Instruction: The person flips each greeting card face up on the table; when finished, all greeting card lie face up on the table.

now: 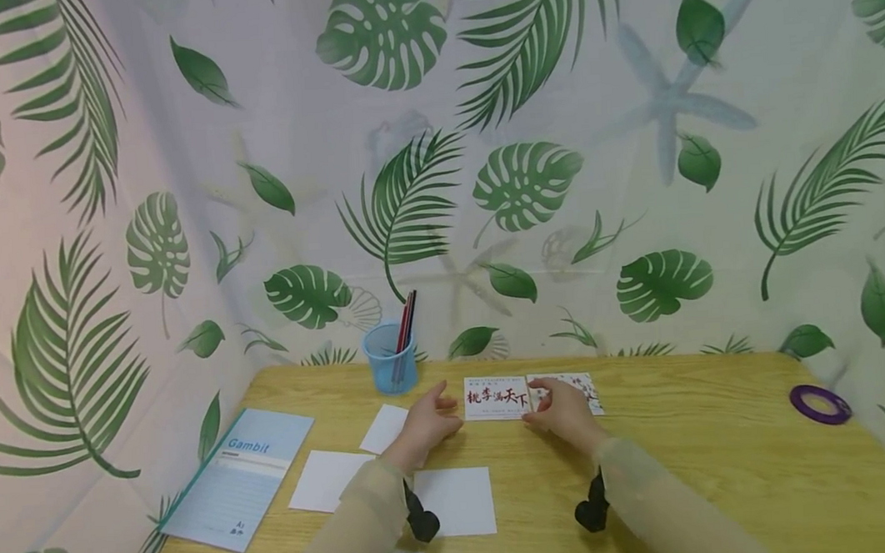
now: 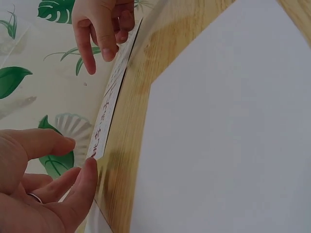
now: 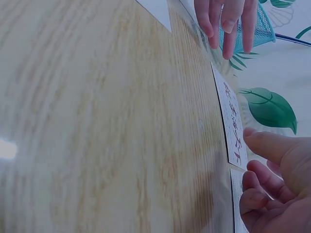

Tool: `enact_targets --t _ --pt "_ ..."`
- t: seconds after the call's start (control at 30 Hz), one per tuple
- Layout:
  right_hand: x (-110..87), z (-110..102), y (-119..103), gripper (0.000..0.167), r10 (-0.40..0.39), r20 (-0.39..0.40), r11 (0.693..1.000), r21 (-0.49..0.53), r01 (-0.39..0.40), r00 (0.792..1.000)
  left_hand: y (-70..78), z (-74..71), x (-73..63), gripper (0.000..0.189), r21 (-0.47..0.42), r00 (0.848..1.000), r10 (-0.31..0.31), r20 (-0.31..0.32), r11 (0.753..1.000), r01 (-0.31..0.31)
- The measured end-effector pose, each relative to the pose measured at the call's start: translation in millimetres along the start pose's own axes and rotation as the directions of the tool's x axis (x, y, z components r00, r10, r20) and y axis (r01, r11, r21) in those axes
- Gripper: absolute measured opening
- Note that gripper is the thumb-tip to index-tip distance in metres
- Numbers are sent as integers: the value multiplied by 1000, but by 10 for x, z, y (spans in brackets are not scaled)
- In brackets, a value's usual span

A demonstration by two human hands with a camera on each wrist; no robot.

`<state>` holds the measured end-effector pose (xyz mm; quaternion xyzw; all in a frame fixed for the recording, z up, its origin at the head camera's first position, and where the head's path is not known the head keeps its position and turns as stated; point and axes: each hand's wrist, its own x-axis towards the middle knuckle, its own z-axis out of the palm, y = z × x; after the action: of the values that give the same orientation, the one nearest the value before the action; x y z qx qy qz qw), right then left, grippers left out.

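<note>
A white card with red Chinese characters (image 1: 494, 399) lies flat towards the back of the table. Just past its left edge is my left hand (image 1: 427, 419), thumb and fingers spread apart with nothing between them. My right hand (image 1: 566, 414) is at the card's right end, its thumb and index finger by the corner. In the right wrist view the right hand (image 3: 282, 177) has loosely bent fingers; whether they touch the card (image 3: 231, 116) is hard to tell. A second printed card (image 1: 587, 386) adjoins the first, partly hidden under the right hand.
Several blank white cards (image 1: 462, 501) lie at the front left, partly under the left forearm. Behind them stands a blue mesh pen cup (image 1: 390, 358) with pencils. A notebook (image 1: 239, 479) is at far left, a purple tape roll (image 1: 820, 404) at far right. Patterned cloth walls enclose the table.
</note>
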<state>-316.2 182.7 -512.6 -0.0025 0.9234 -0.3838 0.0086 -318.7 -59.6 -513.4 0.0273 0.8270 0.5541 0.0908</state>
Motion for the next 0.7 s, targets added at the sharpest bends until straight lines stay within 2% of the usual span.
enact_targets --t 0.1,0.3,0.5,0.7 --pt "-37 -6 -5 59 -2 8 1000 18 1 1000 2 -49 -42 81 -14 1000 14 22 1000 -13" --pt "-134 -22 -45 58 -24 24 999 29 24 999 29 -210 -158 80 75 995 85 56 993 -89" --pt "-261 -34 -86 57 -71 52 996 55 68 996 42 -336 -283 79 102 988 138 65 984 -144" --pt "-373 1 -164 56 -97 78 992 87 90 992 40 -392 -376 77 88 986 149 76 984 -156"
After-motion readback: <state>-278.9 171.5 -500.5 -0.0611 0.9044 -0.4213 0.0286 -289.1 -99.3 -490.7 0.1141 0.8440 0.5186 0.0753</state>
